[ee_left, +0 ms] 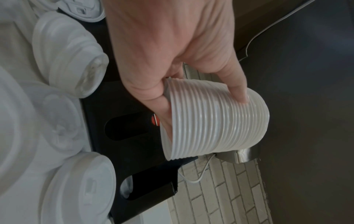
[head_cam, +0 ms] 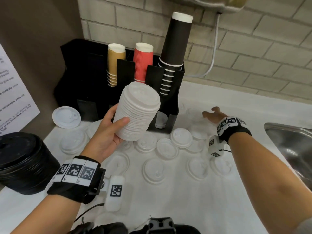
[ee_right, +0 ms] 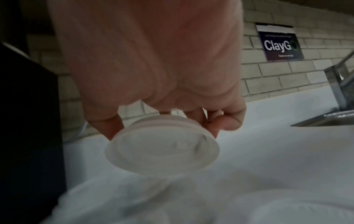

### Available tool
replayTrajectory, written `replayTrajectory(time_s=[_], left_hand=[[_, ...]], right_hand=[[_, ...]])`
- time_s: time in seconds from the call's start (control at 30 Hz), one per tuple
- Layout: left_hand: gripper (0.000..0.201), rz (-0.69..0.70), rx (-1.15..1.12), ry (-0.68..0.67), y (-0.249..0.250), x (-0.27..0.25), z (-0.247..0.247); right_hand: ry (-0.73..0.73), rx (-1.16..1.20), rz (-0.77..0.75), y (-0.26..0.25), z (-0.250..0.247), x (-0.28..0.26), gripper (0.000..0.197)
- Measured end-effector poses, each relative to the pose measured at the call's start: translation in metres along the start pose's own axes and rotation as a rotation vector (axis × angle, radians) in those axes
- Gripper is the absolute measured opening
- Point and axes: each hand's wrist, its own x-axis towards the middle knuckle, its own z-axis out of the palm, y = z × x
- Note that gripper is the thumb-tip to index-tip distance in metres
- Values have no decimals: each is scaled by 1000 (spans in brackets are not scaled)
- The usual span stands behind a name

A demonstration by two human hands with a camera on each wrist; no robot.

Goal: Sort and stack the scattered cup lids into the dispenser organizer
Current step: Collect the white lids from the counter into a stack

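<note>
My left hand (head_cam: 118,123) grips a tall stack of white lids (head_cam: 137,112), tilted and held in the air in front of the black dispenser organizer (head_cam: 170,102). In the left wrist view my thumb and fingers curl round the stack (ee_left: 216,121) above the organizer's front slots (ee_left: 124,106). My right hand (head_cam: 211,115) is out over the counter to the right of the organizer. In the right wrist view its fingertips pinch a single white lid (ee_right: 162,151) just above the white counter. Several loose white lids (head_cam: 167,148) lie scattered in front of the organizer.
Brown cups (head_cam: 115,65), red cups (head_cam: 142,63) and black cups (head_cam: 175,48) stand stacked in the organizer's upper wells. A few white lids (head_cam: 161,121) sit in its lower right slot. A stack of black lids (head_cam: 22,159) stands at the left, and a steel sink (head_cam: 292,142) at the right.
</note>
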Motion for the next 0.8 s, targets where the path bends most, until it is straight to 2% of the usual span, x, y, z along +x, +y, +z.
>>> replayTrajectory(time_s=[0.07, 0.13, 0.2, 0.27, 0.37, 0.47, 0.7, 0.8], left_hand=[[113, -3, -8, -4, -2, -1, 1], [111, -9, -18, -7, -4, -2, 4], [110, -16, -31, -10, -7, -2, 7], [102, -24, -42, -18, -9, -2, 10], [90, -28, -53, -22, -12, 0, 14], [76, -18, -65, -19, -15, 1, 14], [73, 2, -36, -41, -16, 3, 14], [71, 1, -25, -50, -17, 3, 14]], right_hand=[[28, 129, -60, -9, -11, -20, 62], [40, 409, -139, -23, -17, -51, 63], [31, 665, -320, -39, -18, -90, 60], [10, 770, -527, -53, -13, -130, 53], [-1, 770, -777, -71, -4, -178, 54], [20, 733, -940, -82, -1, -205, 61], [72, 530, -1071, -100, -4, -219, 52], [41, 473, -1074, -102, -7, -217, 50]])
